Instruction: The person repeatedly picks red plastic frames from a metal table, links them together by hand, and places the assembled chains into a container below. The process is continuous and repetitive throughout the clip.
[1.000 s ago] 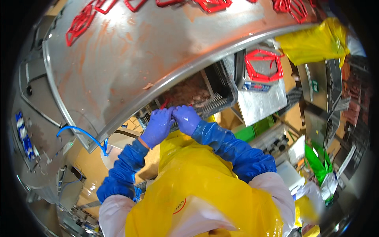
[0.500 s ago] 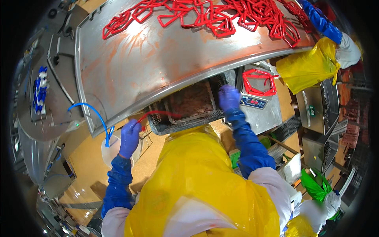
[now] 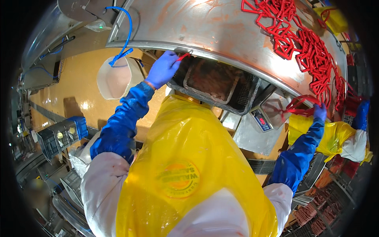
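My left hand [image 3: 162,70], in a purple glove, is closed on the end of a thin red sausage [image 3: 183,57] at the table's near edge. At the right, my right hand [image 3: 320,112] grips a string of red sausage links [image 3: 300,106]. Those links hang above a scale [image 3: 261,119] and are partly smeared by motion. A heap of linked red sausages [image 3: 294,37] lies on the steel table [image 3: 177,27], beyond my right hand. Between my hands, a black crate [image 3: 246,93] holds a tray-like container with brownish contents.
A blue hose [image 3: 130,29] hangs over the table's left end, above a white tub [image 3: 114,81]. Close to my right arm stands a co-worker in a yellow apron [image 3: 335,136]. Grey crates [image 3: 55,142] stand at the left.
My right hand has moved from the crate to the right and taken hold of the sausage links that lay on the scale. My left hand has moved up to the table edge. The view has turned.
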